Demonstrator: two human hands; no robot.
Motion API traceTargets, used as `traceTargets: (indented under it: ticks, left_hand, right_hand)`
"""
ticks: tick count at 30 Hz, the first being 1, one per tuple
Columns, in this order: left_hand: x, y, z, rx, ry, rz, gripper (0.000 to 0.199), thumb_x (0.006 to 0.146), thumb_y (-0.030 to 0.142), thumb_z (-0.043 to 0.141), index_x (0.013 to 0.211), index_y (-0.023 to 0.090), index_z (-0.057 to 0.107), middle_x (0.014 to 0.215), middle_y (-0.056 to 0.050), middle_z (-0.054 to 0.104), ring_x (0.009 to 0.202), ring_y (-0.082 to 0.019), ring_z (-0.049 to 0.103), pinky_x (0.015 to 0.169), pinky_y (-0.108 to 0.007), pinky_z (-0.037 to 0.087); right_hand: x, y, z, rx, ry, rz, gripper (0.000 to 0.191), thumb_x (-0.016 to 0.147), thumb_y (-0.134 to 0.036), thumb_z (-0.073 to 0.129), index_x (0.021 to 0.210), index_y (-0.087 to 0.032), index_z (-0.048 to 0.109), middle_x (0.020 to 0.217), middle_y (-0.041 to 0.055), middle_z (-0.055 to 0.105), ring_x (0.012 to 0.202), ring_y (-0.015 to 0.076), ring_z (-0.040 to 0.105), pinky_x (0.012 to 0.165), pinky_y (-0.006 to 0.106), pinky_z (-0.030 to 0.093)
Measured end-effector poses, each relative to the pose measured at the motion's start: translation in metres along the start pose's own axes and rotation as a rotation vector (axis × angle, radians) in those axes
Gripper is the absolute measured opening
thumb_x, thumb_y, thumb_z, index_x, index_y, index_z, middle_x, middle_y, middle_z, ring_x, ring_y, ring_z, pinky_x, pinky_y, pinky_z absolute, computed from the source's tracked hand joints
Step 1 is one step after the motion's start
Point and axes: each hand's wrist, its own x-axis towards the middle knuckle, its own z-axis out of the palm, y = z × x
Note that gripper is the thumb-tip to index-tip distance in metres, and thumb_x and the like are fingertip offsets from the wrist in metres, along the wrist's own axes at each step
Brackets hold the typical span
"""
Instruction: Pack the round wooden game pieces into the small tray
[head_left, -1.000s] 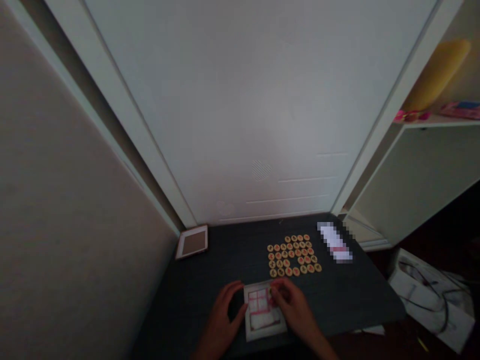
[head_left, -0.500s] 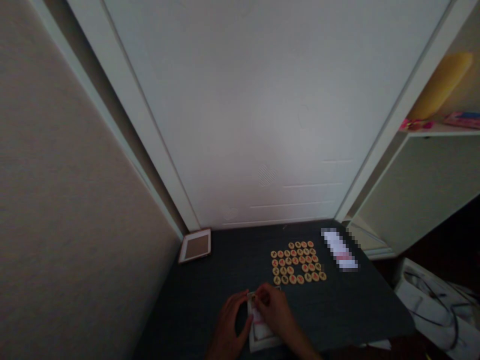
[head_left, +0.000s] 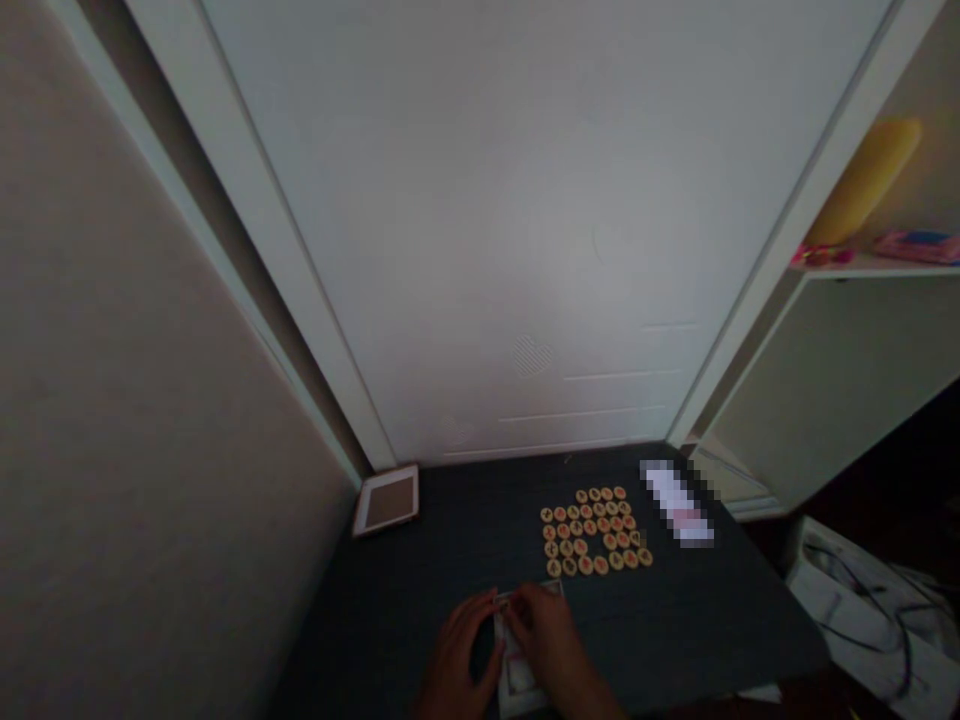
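Note:
A shallow white box (head_left: 525, 703) lies at the table's near edge, between my hands. My left hand (head_left: 459, 655) rests along its left side, thumb and fingers apart, fingertips touching the far left corner. Over the box, my right hand (head_left: 546, 632) pinches with thumb and forefinger at that same corner. A small round Chinese chess piece (head_left: 504, 605) shows partly at those fingertips; the fingers cover most of it. Just beyond the box, several round wooden Chinese chess pieces (head_left: 590, 527) with red and black characters lie flat in rows, with a gap in one row.
A white-framed tray or lid (head_left: 366, 508) with a brown inside lies at the table's far left corner. A pixelated white item (head_left: 679, 505) is at the right. The dark table (head_left: 450, 530) meets a white panel (head_left: 480, 250). A white box with cables (head_left: 862, 620) stands to the right.
My right hand has shifted slightly, its fingertips staying at the box's far left corner. My left hand has barely moved. The whole view has tilted a little.

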Motion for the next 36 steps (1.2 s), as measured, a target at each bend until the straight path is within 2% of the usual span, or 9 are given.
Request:
traceTargets:
  ticks: [11,14,18,21,23,26,30,36]
  left_hand:
    - [-0.003,0.006,0.0,-0.038,-0.001,-0.103,0.045,0.094,0.035,0.057,0.138,0.03,0.052,0.139,-0.007,0.06,0.128,-0.025,0.056,0.109,-0.048,0.047]
    - [0.0,0.009,-0.002,-0.05,0.004,-0.12,0.044,0.095,0.036,0.055,0.138,0.028,0.052,0.14,-0.008,0.06,0.129,-0.025,0.056,0.109,-0.048,0.046]
    - [0.014,0.017,-0.004,-0.061,-0.013,-0.151,0.038,0.095,0.039,0.054,0.131,0.028,0.058,0.139,-0.007,0.06,0.128,-0.025,0.056,0.11,-0.047,0.044]
    - [0.027,0.023,-0.006,-0.044,-0.042,-0.177,0.037,0.092,0.039,0.057,0.127,0.028,0.061,0.135,-0.007,0.063,0.126,-0.026,0.057,0.109,-0.047,0.044]
    - [0.034,0.027,-0.008,-0.036,-0.07,-0.208,0.041,0.09,0.037,0.058,0.13,0.027,0.059,0.131,-0.007,0.065,0.124,-0.027,0.059,0.108,-0.046,0.045]
    - [0.04,0.03,-0.01,-0.038,-0.122,-0.25,0.042,0.091,0.036,0.055,0.131,0.027,0.058,0.13,-0.007,0.065,0.121,-0.025,0.06,0.105,-0.042,0.046]
    - [0.044,0.034,-0.013,-0.053,-0.17,-0.247,0.035,0.092,0.037,0.051,0.123,0.027,0.064,0.121,-0.006,0.068,0.114,-0.024,0.063,0.101,-0.037,0.047]
    - [0.043,0.04,-0.014,-0.068,-0.145,-0.254,0.033,0.09,0.039,0.053,0.117,0.027,0.068,0.114,-0.006,0.07,0.099,-0.023,0.067,0.09,-0.033,0.052]
  right_hand:
    - [-0.013,0.002,-0.01,-0.06,0.015,-0.118,0.024,0.086,-0.007,0.054,0.096,-0.021,0.071,0.096,0.0057,0.076,0.088,0.0209,0.072,0.08,0.026,0.051]
    - [-0.021,0.009,-0.02,-0.147,0.105,-0.162,0.024,0.087,-0.008,0.054,0.096,-0.022,0.071,0.097,0.0052,0.075,0.088,0.021,0.071,0.081,0.027,0.052]
    - [-0.037,0.024,-0.045,-0.176,0.25,-0.217,0.02,0.094,-0.018,0.053,0.101,-0.025,0.07,0.094,0.0045,0.072,0.087,0.0199,0.07,0.081,0.028,0.054]
    - [-0.05,0.039,-0.062,-0.166,0.366,-0.196,0.018,0.096,-0.027,0.053,0.103,-0.025,0.07,0.098,0.0061,0.072,0.092,0.0216,0.069,0.084,0.031,0.055]
    - [-0.055,0.049,-0.068,-0.147,0.411,-0.159,0.02,0.096,-0.032,0.054,0.105,-0.024,0.069,0.097,0.0066,0.071,0.089,0.0218,0.07,0.082,0.031,0.056]
    - [-0.06,0.06,-0.066,-0.089,0.396,-0.112,0.026,0.094,-0.038,0.056,0.111,-0.022,0.068,0.095,0.0066,0.071,0.078,0.0202,0.07,0.076,0.031,0.057]
    - [-0.06,0.066,-0.053,-0.014,0.371,-0.069,0.033,0.092,-0.042,0.057,0.114,-0.021,0.067,0.097,0.0077,0.072,0.071,0.0189,0.069,0.071,0.03,0.057]
    - [-0.057,0.065,-0.046,0.1,0.325,-0.028,0.032,0.09,-0.043,0.058,0.11,-0.02,0.07,0.096,0.0081,0.074,0.072,0.0197,0.07,0.07,0.029,0.057]
